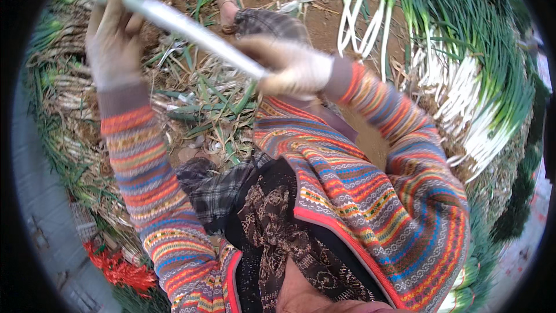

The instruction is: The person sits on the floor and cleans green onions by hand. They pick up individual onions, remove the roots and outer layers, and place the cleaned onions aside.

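Note:
A long spring onion (191, 28), white along its shank and green at the upper left end, stretches slantwise between my two hands and is blurred by motion. My left hand (115, 30), in a soiled pale glove, is around the stalk near its green end. At the lower white end is my right hand (291, 67), gloved too and blurred, with its fingers closed at the stalk's tip. Whether roots remain inside that grip is hidden. Below the stalk lies a litter of stripped leaves and peelings (217, 108) on the soil.
Unpeeled onions with soil-caked roots (74, 91) are heaped at the left. Clean white-and-green spring onions (460, 82) lie in a large pile at the right, with a few stalks (365, 21) apart from it. Red ties (117, 269) sit at the lower left.

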`<control>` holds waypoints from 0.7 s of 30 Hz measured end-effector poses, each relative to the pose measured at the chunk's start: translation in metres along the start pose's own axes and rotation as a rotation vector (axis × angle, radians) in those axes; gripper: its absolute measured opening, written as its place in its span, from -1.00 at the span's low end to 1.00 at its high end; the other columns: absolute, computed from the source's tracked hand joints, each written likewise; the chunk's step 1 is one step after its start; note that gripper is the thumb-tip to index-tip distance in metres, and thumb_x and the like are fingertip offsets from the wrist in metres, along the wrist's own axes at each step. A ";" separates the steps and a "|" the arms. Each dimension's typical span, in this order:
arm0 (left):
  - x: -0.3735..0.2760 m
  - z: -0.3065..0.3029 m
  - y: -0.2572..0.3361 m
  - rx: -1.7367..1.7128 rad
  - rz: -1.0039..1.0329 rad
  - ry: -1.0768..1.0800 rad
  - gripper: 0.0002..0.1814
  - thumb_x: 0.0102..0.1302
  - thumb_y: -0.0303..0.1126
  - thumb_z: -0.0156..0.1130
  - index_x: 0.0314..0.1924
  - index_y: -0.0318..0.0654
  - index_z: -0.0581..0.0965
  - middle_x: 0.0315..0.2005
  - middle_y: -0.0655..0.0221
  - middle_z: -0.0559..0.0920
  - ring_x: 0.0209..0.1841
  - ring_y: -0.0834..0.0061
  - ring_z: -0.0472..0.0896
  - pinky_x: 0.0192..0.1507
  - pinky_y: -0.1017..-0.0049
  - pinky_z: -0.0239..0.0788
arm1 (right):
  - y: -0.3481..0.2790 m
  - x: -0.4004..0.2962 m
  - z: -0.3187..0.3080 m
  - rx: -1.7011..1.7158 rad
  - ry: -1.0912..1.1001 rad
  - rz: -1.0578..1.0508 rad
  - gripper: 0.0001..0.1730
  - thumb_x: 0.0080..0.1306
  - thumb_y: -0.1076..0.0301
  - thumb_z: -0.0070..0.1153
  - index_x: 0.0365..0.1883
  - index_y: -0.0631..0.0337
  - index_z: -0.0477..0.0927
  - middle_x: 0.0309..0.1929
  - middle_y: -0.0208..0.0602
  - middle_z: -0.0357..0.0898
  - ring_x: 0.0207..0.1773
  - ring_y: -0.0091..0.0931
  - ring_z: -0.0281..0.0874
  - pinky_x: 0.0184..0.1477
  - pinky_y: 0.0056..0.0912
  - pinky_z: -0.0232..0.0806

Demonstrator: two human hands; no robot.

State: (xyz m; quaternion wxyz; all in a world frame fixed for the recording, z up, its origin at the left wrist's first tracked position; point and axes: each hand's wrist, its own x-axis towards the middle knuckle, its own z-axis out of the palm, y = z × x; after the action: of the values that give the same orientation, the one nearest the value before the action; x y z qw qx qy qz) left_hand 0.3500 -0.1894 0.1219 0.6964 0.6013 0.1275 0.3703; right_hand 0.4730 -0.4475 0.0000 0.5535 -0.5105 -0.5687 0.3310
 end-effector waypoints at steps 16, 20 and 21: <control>-0.095 -0.116 -0.033 0.707 -0.439 -0.358 -0.48 0.40 -0.34 0.38 0.30 -0.35 0.51 0.07 0.25 0.72 0.14 0.53 0.64 0.25 0.41 0.47 | 0.175 -0.117 -0.283 -0.589 0.822 0.937 -0.60 0.45 0.01 0.23 -0.05 0.19 0.64 -0.24 -0.37 0.62 -0.23 -0.51 0.51 -0.20 -0.38 0.35; -0.104 -0.160 -0.024 0.725 -0.509 -0.238 -0.52 0.40 -0.35 0.37 0.26 -0.37 0.54 0.04 0.25 0.73 0.10 0.47 0.67 0.23 0.43 0.49 | 0.210 -0.079 -0.297 -1.153 0.228 1.126 -0.53 0.49 0.15 0.15 0.22 0.28 0.57 0.01 -0.19 0.69 0.06 -0.36 0.61 0.09 -0.28 0.43; -0.109 -0.172 -0.027 0.690 -0.504 -0.211 -0.52 0.40 -0.33 0.37 0.25 -0.35 0.55 0.03 0.24 0.74 0.08 0.49 0.68 0.22 0.43 0.49 | 0.221 -0.035 -0.284 -0.963 0.298 0.920 -0.50 0.51 0.19 0.14 0.29 0.31 0.55 0.07 -0.15 0.71 0.13 -0.32 0.63 0.17 -0.25 0.45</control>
State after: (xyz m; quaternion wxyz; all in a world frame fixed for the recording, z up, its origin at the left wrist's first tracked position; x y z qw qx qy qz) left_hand 0.1770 -0.1350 0.0252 0.5326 0.7834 0.3146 0.0611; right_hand 0.7908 -0.4765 -0.1705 0.1401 -0.9297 -0.2957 0.1690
